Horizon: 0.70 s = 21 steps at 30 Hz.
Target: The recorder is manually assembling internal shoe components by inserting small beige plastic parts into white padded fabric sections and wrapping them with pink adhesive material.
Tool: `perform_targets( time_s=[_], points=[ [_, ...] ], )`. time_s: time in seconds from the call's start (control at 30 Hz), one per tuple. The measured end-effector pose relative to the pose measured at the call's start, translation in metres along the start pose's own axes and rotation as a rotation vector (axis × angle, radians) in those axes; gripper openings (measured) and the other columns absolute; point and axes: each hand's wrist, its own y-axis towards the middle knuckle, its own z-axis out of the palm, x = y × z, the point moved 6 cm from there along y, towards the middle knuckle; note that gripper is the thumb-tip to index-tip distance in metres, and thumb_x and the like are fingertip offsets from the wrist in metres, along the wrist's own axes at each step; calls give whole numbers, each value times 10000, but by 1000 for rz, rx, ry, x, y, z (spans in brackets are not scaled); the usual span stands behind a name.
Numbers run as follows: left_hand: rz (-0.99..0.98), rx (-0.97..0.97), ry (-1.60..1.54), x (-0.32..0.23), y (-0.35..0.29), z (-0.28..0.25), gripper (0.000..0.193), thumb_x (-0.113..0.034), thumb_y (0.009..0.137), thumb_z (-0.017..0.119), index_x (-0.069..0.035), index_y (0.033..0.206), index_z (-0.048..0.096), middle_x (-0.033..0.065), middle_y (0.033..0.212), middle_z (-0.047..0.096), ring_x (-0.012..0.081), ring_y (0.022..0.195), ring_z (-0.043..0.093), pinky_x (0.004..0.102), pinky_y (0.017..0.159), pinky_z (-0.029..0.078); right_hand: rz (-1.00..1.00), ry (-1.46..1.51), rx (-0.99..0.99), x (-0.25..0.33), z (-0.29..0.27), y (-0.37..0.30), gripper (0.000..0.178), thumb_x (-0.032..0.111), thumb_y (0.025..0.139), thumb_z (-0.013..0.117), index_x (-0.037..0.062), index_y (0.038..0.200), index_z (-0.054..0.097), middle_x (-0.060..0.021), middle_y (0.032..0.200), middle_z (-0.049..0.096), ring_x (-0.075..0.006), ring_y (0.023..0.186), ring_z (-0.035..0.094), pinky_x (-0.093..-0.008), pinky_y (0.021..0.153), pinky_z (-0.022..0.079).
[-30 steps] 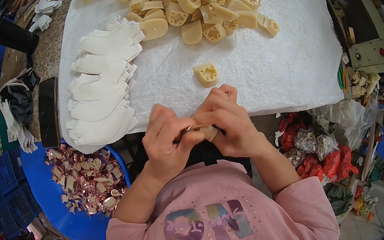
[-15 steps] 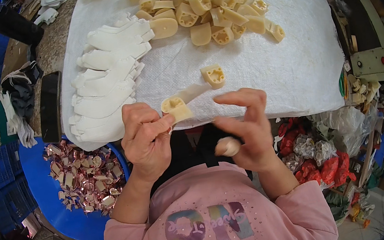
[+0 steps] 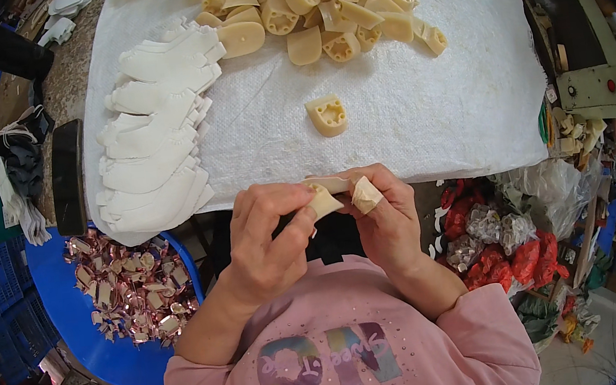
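- Hands first: half a second ago I saw them apart, the left lifting a cream piece; now they have met at the near edge of the white cloth (image 3: 423, 124).
- Left hand (image 3: 268, 240) is closed around a cream moulded heel block (image 3: 322, 200), thumb and fingers pinching it.
- Right hand (image 3: 386, 217) presses against the same block; its thumb carries a tan tape wrap (image 3: 366, 194).
- I judge the block now in work between both hands, not yet set down.
- One loose block (image 3: 328, 114) lies alone on the cloth, short of the pile of blocks (image 3: 316, 7).
- White cut sole pieces (image 3: 156, 146) are fanned to the left; a blue tub (image 3: 67, 299) holds shiny pink scraps (image 3: 130, 280).
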Motion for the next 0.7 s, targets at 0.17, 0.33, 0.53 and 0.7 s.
perform_targets(
  time_s=[0.17,0.33,0.53,0.7],
  points=[
    [15,20,137,-7,4,8,194,33,633,638,-8,800,548,102,881,550,241,738,543,327,569,403,-27,-60,-11,3,7,1,264,153,962,435,-49,1089,547,-149,1071,608,-181,965,603,-304,847,493],
    [-49,131,229,-1,5,8,210,49,629,643,-12,804,546,98,858,533,240,714,516,332,550,400,-73,-599,65,12,14,7,254,126,920,456,-7,1101,573,-141,958,631,-169,862,628,-276,741,487],
    [-452,27,-332,29,-11,2,116,18,820,624,-6,868,521,146,955,558,217,809,574,297,695,478,156,-262,230,9,-2,25,258,174,917,527,-13,1093,552,-96,951,629,-167,863,619,-288,763,501],
    [-403,20,-576,20,-5,11,175,124,755,603,-14,796,504,131,920,600,207,749,608,285,659,498,332,-41,450,3,-2,31,294,100,831,663,-34,1068,549,-97,927,627,-146,823,619,-281,716,517]
  ],
)
